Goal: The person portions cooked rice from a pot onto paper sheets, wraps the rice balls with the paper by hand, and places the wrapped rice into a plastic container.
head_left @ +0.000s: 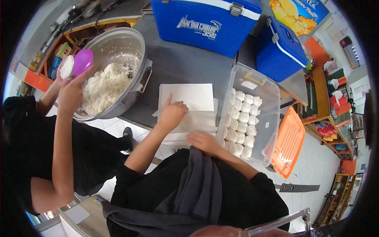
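Note:
White sheets of paper [187, 93] lie stacked on the dark grey table in front of me, their near part folded or overlapping. My left hand [173, 115] rests on the stack, thumb and fingers apart. My right hand [204, 142], slightly smeared by motion, is at the stack's near edge with its fingers stretched out towards the left. Just right of the papers stands a clear plastic box [271, 114] holding rows of white wrapped bundles [242, 117].
At left, a co-worker's hands [72, 87] hold a purple bowl [83, 61] and a white rounded piece beside a large metal pot [136, 39] of rice [106, 87]. Blue coolers [205, 27] stand at the back. An orange lid [290, 142] leans right of the box.

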